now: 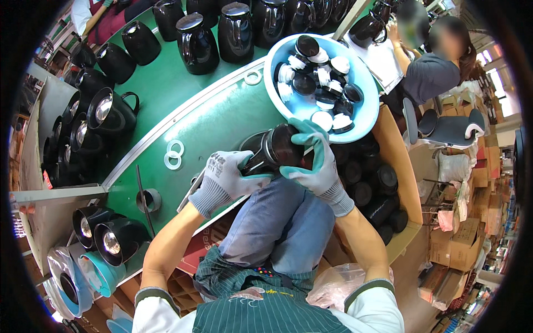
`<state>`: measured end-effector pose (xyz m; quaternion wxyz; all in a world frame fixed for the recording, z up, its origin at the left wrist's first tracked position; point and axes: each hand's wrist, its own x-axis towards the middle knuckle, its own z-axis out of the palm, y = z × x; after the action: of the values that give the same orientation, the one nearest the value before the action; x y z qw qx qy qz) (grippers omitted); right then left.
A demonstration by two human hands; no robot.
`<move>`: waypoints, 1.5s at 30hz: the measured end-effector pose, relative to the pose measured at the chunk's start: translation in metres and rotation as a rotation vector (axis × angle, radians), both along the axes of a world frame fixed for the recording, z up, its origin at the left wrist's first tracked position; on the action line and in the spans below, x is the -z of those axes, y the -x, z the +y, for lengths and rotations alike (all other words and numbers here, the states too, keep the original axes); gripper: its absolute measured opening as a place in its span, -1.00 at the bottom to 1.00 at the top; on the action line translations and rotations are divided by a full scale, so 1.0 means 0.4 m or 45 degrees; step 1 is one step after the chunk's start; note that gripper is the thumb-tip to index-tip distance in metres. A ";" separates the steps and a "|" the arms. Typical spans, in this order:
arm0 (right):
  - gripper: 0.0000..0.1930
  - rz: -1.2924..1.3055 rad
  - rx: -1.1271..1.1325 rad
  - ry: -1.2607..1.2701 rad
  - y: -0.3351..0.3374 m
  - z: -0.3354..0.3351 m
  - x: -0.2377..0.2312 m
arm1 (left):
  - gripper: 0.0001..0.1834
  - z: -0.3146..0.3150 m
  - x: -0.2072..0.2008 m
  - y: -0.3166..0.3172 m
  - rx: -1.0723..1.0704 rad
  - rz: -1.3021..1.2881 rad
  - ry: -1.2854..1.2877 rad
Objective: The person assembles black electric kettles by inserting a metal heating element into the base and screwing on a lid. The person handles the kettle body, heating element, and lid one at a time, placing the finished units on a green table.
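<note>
A glossy black jug (282, 145) is tilted on its side above my lap, held between both gloved hands. My left hand (225, 175) closes round its left part, near the handle. My right hand (317, 161) wraps the other end, with thumb and fingers spread around it. The palms hide some of the jug, so I cannot tell which end is its mouth. Just beyond my right hand stands a light blue basin (371, 105) filled with black and white screw stoppers (325, 100).
Several black jugs (236, 33) stand at the back of the green table (216, 125); more lie at the left (111, 114). White rings (174, 155) and a tape roll (150, 200) are nearer. At right, a cardboard box (408, 183) holds black round parts. Another person (433, 75) sits beyond.
</note>
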<state>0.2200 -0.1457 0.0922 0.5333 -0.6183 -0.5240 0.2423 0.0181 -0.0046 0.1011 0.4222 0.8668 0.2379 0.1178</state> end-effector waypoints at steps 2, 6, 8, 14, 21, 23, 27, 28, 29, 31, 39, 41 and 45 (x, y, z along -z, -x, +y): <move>-0.32 -0.204 -0.004 0.113 -0.017 -0.037 -0.011 | -0.60 0.004 0.001 0.001 0.084 0.022 -0.111; 0.02 -0.793 -0.071 0.340 -0.061 -0.068 -0.136 | -0.54 -0.013 -0.040 -0.047 0.222 0.164 -0.174; 0.07 -0.988 -0.229 0.554 -0.071 -0.073 -0.173 | -0.52 -0.026 -0.083 -0.067 0.291 0.358 -0.201; -0.12 -1.163 -0.288 0.662 -0.097 -0.095 -0.168 | -0.47 -0.046 -0.073 -0.109 0.403 0.634 -0.276; 0.12 0.274 0.037 1.517 -0.105 -0.118 -0.104 | -0.44 -0.074 -0.046 -0.118 0.487 0.546 -0.408; -0.13 0.260 -0.009 1.406 -0.143 -0.168 -0.103 | -0.43 -0.070 -0.050 -0.102 0.454 0.525 -0.391; -0.13 -1.403 -0.160 0.545 -0.068 -0.175 -0.156 | -0.41 -0.065 -0.046 -0.098 0.426 0.522 -0.420; 0.05 -1.657 -0.275 0.361 -0.057 -0.173 -0.158 | -0.42 -0.068 -0.049 -0.096 0.426 0.549 -0.426; 0.05 -1.386 -0.282 0.604 -0.053 -0.166 -0.151 | -0.42 -0.072 -0.053 -0.094 0.428 0.576 -0.432; 0.06 -0.715 -0.223 1.231 -0.106 -0.158 -0.132 | -0.45 -0.079 -0.055 -0.121 0.469 0.613 -0.408; 0.13 -1.415 -0.265 0.653 -0.047 -0.174 -0.118 | -0.44 -0.067 -0.046 -0.091 0.420 0.504 -0.410; 0.03 -1.225 -0.137 0.696 -0.039 -0.176 -0.094 | -0.43 -0.065 -0.052 -0.096 0.421 0.486 -0.415; -0.29 -0.777 0.111 0.800 0.004 -0.183 -0.080 | -0.48 -0.096 -0.020 -0.098 0.436 0.419 -0.463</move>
<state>0.2186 -0.2190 0.1242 0.1499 -0.8154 -0.5316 0.1734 0.0575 -0.0428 0.1091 0.2294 0.9631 0.1286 -0.0566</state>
